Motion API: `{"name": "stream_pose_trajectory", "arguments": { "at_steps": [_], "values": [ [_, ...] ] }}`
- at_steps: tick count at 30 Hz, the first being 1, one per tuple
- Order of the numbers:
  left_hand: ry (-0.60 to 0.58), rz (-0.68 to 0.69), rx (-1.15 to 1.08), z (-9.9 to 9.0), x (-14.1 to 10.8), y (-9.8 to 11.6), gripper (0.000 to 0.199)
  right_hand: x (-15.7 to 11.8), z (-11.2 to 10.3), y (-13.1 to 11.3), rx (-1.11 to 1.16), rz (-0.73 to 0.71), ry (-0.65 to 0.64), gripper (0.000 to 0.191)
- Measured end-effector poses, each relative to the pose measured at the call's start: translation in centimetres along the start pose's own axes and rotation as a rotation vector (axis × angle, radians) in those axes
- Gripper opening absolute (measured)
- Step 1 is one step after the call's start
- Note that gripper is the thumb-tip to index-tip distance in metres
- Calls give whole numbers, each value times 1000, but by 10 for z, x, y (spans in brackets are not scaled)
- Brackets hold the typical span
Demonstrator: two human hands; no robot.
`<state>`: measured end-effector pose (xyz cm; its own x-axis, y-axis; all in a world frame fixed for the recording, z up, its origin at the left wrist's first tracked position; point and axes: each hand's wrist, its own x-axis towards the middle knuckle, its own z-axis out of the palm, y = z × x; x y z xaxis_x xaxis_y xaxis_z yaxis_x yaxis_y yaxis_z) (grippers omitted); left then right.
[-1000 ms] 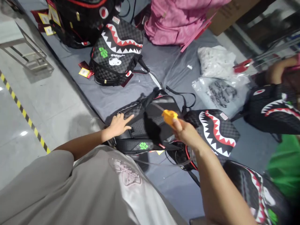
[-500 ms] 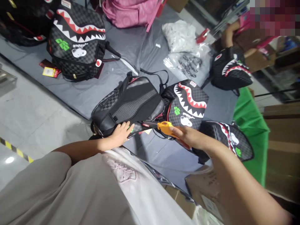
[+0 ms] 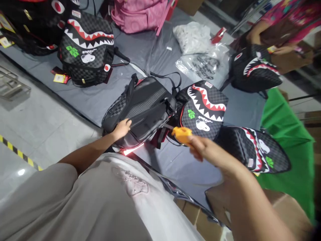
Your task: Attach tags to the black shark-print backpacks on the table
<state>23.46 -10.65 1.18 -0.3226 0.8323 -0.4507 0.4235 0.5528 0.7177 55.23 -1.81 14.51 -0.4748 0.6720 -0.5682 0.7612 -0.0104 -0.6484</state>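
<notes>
A black backpack (image 3: 147,100) lies with its padded back panel facing up near the table's front edge. My left hand (image 3: 122,129) is closed on its near strap edge at the lower left. In my right hand (image 3: 200,147) is an orange-handled tool (image 3: 182,134), its thin dark tip pointing left at the backpack's right end. A dark red tag (image 3: 163,136) hangs beside that tip. Touching the backpack on the right is a checkered backpack (image 3: 205,108) with a shark-mouth print.
More printed backpacks stand at the upper left (image 3: 86,50), lower right (image 3: 255,147) and upper right (image 3: 258,72). A pink backpack (image 3: 140,15) and plastic bags (image 3: 193,38) lie at the back. Another person's arm (image 3: 258,31) reaches in at upper right, above green fabric (image 3: 288,134).
My left hand has moved left and down and closed on the backpack's strap edge. The backpack has tilted, and a strap now lies over its right end. The orange tool has shifted slightly right.
</notes>
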Motion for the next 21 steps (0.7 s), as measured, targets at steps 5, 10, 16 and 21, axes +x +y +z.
{"name": "stream_pose_trajectory", "arguments": {
  "at_steps": [5, 10, 16, 21],
  "values": [
    [217, 305, 722, 40, -23, 12, 62, 9, -4, -7, -246, 16, 245, 56],
    [100, 363, 803, 37, -17, 18, 69, 6, 30, -9, -364, -1, 319, 49],
    [223, 226, -145, -55, 4, -7, 48, -27, 108, 0, -219, 141, 353, 57],
    [87, -291, -635, -122, 47, -28, 32, -47, 213, 0, -122, 272, 256, 54]
  ]
}}
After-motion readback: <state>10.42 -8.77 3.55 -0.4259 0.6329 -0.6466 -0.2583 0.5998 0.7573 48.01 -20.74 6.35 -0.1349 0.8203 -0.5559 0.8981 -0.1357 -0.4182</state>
